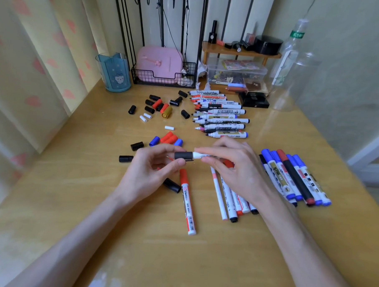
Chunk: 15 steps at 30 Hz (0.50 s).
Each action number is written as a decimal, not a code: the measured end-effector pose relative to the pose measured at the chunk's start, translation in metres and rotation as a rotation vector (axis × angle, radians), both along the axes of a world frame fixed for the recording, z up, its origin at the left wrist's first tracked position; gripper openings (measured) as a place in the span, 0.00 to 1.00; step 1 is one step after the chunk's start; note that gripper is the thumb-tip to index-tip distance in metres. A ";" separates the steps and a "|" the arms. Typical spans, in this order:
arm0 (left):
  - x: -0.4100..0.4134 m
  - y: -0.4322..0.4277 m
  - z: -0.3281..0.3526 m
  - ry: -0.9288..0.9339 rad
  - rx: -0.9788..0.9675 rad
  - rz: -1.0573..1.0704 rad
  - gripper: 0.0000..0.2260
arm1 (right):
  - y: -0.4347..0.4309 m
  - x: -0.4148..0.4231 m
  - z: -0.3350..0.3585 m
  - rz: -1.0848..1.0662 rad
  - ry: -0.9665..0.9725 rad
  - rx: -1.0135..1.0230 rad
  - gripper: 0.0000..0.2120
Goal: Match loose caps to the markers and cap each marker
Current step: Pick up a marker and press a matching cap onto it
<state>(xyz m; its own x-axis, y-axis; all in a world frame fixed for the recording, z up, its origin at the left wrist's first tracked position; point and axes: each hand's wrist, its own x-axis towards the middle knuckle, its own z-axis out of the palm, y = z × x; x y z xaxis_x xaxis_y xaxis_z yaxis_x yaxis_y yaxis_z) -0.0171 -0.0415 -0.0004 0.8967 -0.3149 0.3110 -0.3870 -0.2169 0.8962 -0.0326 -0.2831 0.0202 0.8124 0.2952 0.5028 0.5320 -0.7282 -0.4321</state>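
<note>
— Now, where is the black cap (183,155)?
— Pinched by the fingertips of the left hand (152,170), mouth facing right. Fingers of the right hand (233,167) clamp the marker (200,155), axis level, hand to hand, in line with the cap. Cap meets barrel; full seating cannot be confirmed.

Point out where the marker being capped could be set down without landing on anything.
Bare wood: the near desk, below the red marker; also the left strip from the blue cup down along the curtain. Crowded: loose caps, the uncapped row, and the capped pile by the right hand.
</note>
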 end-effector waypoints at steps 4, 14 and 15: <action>0.002 0.005 -0.009 -0.109 0.184 0.064 0.11 | 0.005 -0.003 -0.005 -0.018 -0.017 -0.003 0.12; -0.003 0.003 0.001 -0.188 0.205 0.092 0.10 | 0.016 -0.007 -0.005 -0.063 -0.067 0.004 0.10; -0.003 0.003 0.003 -0.181 0.224 0.075 0.09 | 0.014 -0.005 -0.004 -0.053 -0.024 0.024 0.09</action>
<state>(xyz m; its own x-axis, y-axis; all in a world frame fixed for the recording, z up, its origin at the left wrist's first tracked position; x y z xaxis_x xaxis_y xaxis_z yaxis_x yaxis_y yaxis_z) -0.0197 -0.0385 0.0024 0.8561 -0.3289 0.3987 -0.5121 -0.4350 0.7406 -0.0380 -0.2691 0.0164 0.8141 0.2394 0.5290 0.5034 -0.7452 -0.4374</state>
